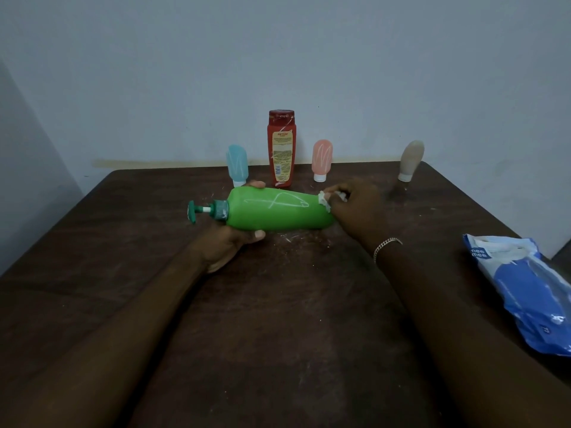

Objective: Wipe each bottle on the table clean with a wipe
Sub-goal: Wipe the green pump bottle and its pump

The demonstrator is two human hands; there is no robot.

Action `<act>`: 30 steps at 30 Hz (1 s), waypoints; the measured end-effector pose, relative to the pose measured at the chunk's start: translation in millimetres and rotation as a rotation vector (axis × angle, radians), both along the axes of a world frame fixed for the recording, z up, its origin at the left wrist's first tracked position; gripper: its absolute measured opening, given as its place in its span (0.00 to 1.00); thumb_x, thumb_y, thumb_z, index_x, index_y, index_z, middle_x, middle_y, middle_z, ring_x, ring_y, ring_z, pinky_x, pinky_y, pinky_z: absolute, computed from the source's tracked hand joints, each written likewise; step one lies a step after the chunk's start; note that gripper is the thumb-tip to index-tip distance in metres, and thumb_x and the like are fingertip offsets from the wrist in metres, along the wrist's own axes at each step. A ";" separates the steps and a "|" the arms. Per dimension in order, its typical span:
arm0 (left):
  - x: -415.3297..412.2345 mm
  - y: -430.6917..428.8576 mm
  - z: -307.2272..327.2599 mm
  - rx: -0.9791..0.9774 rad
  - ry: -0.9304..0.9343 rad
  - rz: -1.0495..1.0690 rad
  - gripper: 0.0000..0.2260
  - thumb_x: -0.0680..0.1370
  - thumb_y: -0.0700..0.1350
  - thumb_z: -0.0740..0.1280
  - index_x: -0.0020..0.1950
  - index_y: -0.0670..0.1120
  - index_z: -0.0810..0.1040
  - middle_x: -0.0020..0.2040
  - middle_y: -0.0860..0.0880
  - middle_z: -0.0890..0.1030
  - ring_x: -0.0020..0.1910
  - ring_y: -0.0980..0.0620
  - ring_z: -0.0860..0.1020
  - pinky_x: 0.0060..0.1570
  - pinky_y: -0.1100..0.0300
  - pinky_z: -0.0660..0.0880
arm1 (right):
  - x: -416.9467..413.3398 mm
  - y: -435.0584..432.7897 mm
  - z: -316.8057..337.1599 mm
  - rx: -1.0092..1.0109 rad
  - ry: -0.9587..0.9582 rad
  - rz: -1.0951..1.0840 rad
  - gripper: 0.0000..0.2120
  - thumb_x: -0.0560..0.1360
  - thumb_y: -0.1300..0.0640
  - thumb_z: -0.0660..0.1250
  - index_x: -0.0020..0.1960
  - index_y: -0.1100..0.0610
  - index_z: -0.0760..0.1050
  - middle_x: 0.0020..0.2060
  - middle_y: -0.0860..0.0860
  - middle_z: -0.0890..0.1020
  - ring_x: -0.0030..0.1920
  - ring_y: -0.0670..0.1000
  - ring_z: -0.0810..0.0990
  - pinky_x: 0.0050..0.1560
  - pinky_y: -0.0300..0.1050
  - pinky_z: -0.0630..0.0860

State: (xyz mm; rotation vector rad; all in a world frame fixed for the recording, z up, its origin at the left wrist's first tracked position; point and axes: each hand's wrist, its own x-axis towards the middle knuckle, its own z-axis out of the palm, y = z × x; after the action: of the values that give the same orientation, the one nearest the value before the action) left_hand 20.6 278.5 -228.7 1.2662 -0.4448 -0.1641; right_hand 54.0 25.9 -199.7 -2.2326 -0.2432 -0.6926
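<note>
Green plastic pump bottle (278, 210): looks light, smooth, prob slippery; left hand (230, 242) grips its neck end, right hand (355, 202) pinches white wipe (324, 201) at base.

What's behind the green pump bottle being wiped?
Upright behind the green pump bottle: a blue tube, a red bottle and a pink tube, each with white scribbles. Fingertips of the left hand cover part of the blue tube's cap.
</note>
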 end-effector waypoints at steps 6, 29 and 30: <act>-1.7 -0.9 1.7 0.017 -0.002 0.023 0.34 0.71 0.21 0.63 0.69 0.51 0.70 0.68 0.45 0.75 0.69 0.46 0.74 0.62 0.55 0.76 | -19.0 25.9 2.9 -0.107 -0.110 0.172 0.06 0.74 0.57 0.70 0.50 0.57 0.83 0.41 0.49 0.80 0.41 0.46 0.77 0.41 0.36 0.72; -4.4 -1.1 5.2 0.014 0.013 0.051 0.34 0.71 0.20 0.62 0.69 0.50 0.70 0.67 0.47 0.77 0.68 0.46 0.75 0.63 0.53 0.76 | -22.1 28.0 12.5 -0.238 -0.147 0.286 0.13 0.73 0.58 0.73 0.57 0.58 0.82 0.41 0.45 0.76 0.37 0.38 0.72 0.42 0.26 0.67; -4.7 -0.9 5.5 0.014 0.014 0.053 0.34 0.71 0.20 0.62 0.68 0.50 0.70 0.66 0.47 0.77 0.68 0.46 0.75 0.63 0.53 0.76 | -22.9 23.4 9.6 -0.237 -0.144 0.289 0.13 0.72 0.56 0.73 0.56 0.58 0.82 0.41 0.47 0.78 0.38 0.40 0.74 0.42 0.32 0.71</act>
State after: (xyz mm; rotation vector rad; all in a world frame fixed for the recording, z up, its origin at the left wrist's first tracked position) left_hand 15.9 277.6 -223.2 1.2889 -0.3984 -0.1313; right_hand 31.1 49.3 -190.1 -2.3054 -0.7378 -0.6953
